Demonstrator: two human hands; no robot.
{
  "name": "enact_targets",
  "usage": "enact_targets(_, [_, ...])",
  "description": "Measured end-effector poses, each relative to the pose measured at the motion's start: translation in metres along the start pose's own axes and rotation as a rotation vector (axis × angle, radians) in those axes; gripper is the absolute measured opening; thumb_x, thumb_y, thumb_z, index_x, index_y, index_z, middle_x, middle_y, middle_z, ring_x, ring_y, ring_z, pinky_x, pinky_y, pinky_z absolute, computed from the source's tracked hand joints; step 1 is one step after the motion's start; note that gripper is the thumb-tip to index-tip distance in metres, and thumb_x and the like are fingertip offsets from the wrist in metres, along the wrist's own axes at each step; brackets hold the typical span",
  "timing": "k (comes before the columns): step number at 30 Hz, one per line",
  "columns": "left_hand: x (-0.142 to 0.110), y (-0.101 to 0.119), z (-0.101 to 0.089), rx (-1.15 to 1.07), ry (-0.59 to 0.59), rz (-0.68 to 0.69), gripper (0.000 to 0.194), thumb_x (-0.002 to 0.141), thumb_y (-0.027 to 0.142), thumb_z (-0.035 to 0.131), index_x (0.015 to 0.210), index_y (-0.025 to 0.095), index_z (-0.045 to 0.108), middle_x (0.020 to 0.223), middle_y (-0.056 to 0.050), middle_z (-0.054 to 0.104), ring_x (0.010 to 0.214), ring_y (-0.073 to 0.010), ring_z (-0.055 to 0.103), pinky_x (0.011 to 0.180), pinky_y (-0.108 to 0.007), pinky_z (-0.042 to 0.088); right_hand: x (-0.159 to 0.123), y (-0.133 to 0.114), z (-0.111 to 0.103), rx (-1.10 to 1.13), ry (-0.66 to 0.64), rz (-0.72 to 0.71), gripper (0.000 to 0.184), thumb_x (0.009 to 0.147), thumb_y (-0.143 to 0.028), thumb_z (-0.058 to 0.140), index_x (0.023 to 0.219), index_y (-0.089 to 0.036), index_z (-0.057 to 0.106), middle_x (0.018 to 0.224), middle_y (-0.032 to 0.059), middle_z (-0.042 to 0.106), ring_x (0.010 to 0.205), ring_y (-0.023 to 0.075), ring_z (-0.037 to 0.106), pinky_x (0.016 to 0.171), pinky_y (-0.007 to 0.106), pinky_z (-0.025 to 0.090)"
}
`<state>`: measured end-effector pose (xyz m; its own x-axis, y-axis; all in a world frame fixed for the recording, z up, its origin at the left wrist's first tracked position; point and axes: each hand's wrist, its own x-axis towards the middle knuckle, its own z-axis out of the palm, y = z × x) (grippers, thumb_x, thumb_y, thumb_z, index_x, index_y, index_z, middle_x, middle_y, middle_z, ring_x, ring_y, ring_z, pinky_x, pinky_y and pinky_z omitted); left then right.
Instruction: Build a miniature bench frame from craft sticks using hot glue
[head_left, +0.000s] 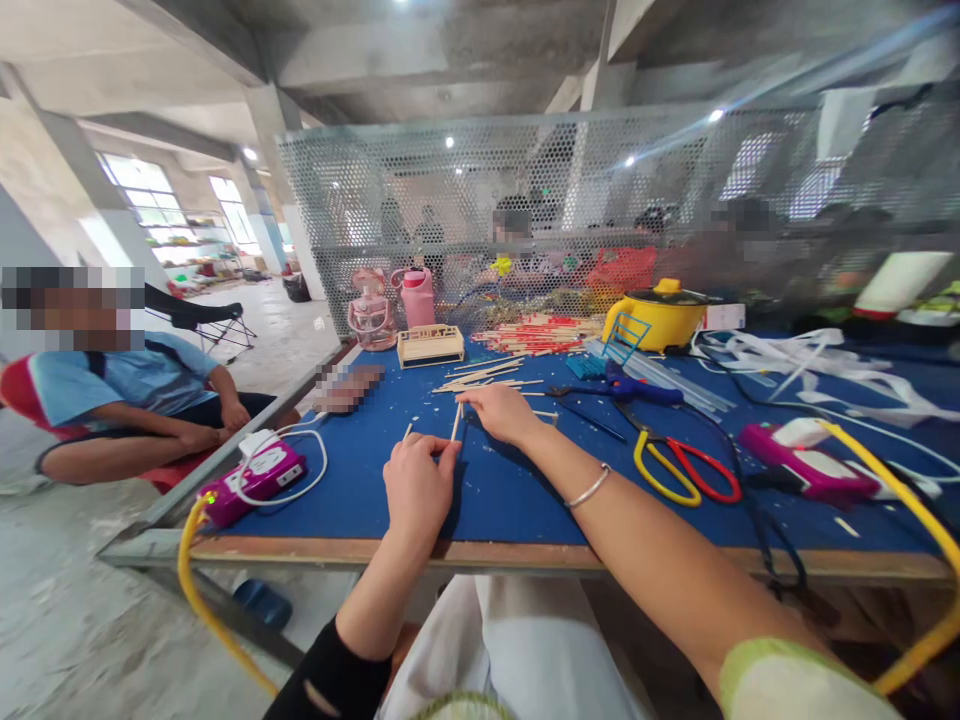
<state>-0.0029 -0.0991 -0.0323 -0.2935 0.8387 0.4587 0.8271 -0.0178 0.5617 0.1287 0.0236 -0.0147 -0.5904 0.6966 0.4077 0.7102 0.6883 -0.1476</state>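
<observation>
Near the front of the blue work surface (525, 500), my left hand (420, 485) is closed on a thin wooden stick (457, 422) that stands up at a slant. The fingertips of my right hand (506, 412) pinch that stick's upper end. Another pale stick tip (407, 431) pokes up behind my left hand; its lower part is hidden. Just beyond my hands lie several loose plain sticks (487, 373). A small wooden stick-built box (431, 347) with cut-out shapes sits further back.
Right of my hands lie a blue glue gun (649, 388), scissors (686, 470) and clear glue sticks (701, 388). A yellow pot (656, 318) and red-tipped sticks (540, 333) are behind. Purple power strips (259, 482) with cables flank both sides. A person (150, 390) sits left; a perforated screen (450, 190) stands behind.
</observation>
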Motion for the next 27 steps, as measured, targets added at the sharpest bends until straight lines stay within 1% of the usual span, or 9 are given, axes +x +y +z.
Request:
enact_targets(9, [-0.0002, 0.0005, 0.0003, 0.009, -0.002, -0.011, 0.023, 0.082, 0.037, 0.054, 0.074, 0.022, 0.070, 0.082, -0.003, 0.066, 0.085, -0.0233, 0.056, 0.078, -0.034, 0.041, 0.0013, -0.0027, -0.0039, -0.031, -0.032, -0.008, 0.035, 0.088, -0.022, 0.040, 0.113, -0.027, 0.065, 0.112, 0.0000, 0.068, 0.104, 0.0190, 0.062, 0.085, 0.028, 0.047])
enact_targets(22, [-0.0004, -0.0005, 0.0011, 0.003, -0.001, -0.014, 0.024, 0.082, 0.037, 0.053, 0.073, 0.022, 0.069, 0.081, -0.003, 0.066, 0.084, -0.0233, 0.056, 0.076, -0.034, 0.041, -0.0006, -0.0029, -0.0048, -0.074, -0.018, -0.029, 0.035, 0.090, -0.024, 0.038, 0.114, -0.027, 0.064, 0.111, 0.0009, 0.068, 0.102, 0.0196, 0.062, 0.083, 0.029, 0.047])
enact_targets(27, [0.0001, -0.0006, 0.0006, 0.007, 0.003, -0.021, 0.024, 0.082, 0.037, 0.053, 0.073, 0.022, 0.069, 0.081, -0.003, 0.066, 0.084, -0.0234, 0.056, 0.077, -0.035, 0.041, -0.0022, -0.0046, -0.0035, -0.091, -0.019, -0.057, 0.036, 0.090, -0.024, 0.038, 0.115, -0.026, 0.063, 0.115, 0.0018, 0.066, 0.105, 0.0205, 0.061, 0.086, 0.031, 0.045])
